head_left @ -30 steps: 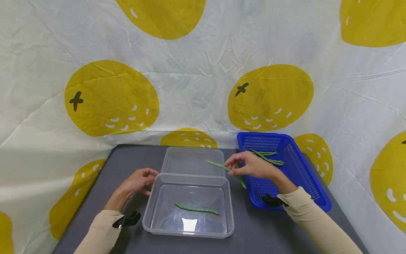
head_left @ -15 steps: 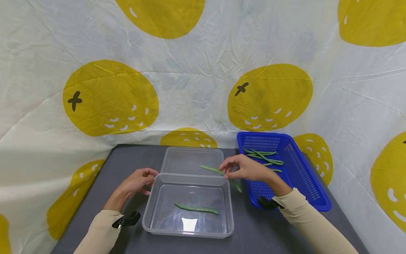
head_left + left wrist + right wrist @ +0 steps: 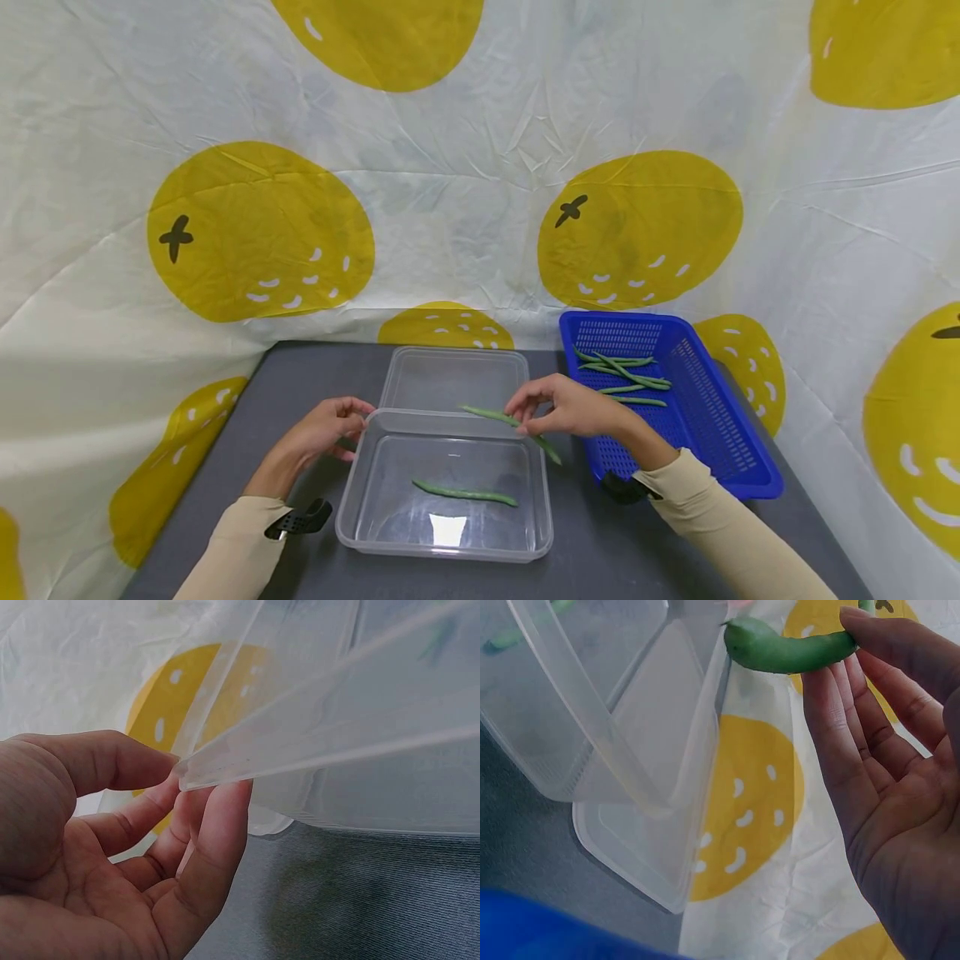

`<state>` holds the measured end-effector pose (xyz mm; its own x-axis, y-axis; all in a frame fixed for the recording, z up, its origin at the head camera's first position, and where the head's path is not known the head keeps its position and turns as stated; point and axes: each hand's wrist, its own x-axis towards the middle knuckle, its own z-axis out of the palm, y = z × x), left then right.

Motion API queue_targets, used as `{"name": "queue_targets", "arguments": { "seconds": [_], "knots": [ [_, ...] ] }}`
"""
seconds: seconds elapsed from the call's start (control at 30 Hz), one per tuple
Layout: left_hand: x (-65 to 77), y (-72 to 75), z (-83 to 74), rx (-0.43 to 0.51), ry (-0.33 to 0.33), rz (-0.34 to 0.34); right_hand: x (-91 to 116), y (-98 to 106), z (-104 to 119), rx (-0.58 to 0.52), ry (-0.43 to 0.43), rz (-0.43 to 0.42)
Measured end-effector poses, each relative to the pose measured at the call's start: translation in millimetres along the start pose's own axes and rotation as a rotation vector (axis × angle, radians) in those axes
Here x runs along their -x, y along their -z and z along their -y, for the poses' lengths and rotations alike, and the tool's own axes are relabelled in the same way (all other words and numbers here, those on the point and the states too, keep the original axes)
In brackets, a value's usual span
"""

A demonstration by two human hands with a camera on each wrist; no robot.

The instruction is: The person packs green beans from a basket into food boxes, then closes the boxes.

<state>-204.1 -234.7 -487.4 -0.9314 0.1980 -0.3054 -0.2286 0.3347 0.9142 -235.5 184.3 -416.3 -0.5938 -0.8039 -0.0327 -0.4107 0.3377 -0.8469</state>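
I find the right hand [image 3: 562,406] partly closed, thumb and fingertips pinching 1 bean [image 3: 485,412] crosswise, its long axis running from far left to near right. The box [image 3: 450,552] opens below and left of this hand. The left hand [image 3: 327,429], farther from the bean, grips the box's far left rim. I note a grey table [image 3: 322,371] beneath both hands, patterned cloth [image 3: 457,233] beyond.

The right hand [image 3: 564,405] has moved left and toward the wearer, bringing its bean [image 3: 489,413] from beyond the box [image 3: 390,547] to across its far right corner in the head view. More beans [image 3: 639,402] now show in the basket [image 3: 712,400], right of the box.
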Motion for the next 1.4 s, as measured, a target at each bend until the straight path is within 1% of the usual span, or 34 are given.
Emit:
{"name": "queue_targets", "arguments": {
  "seconds": [0.73,0.87,1.13,1.4],
  "knots": [
    [-0.6,1.3,-1.8,0.004,0.002,-0.003,-16,-27,6,-0.027,0.062,0.114],
    [-0.7,1.0,-1.3,0.002,0.004,-0.008,-17,-29,8,-0.033,0.059,0.127],
    [-1.0,-0.1,1.0,0.002,0.007,-0.005,-12,-26,9,0.0,0.049,0.105],
    [-0.3,-0.1,-0.6,-0.009,0.003,-0.01,-5,-19,4,0.013,0.04,0.075]
  ]
}}
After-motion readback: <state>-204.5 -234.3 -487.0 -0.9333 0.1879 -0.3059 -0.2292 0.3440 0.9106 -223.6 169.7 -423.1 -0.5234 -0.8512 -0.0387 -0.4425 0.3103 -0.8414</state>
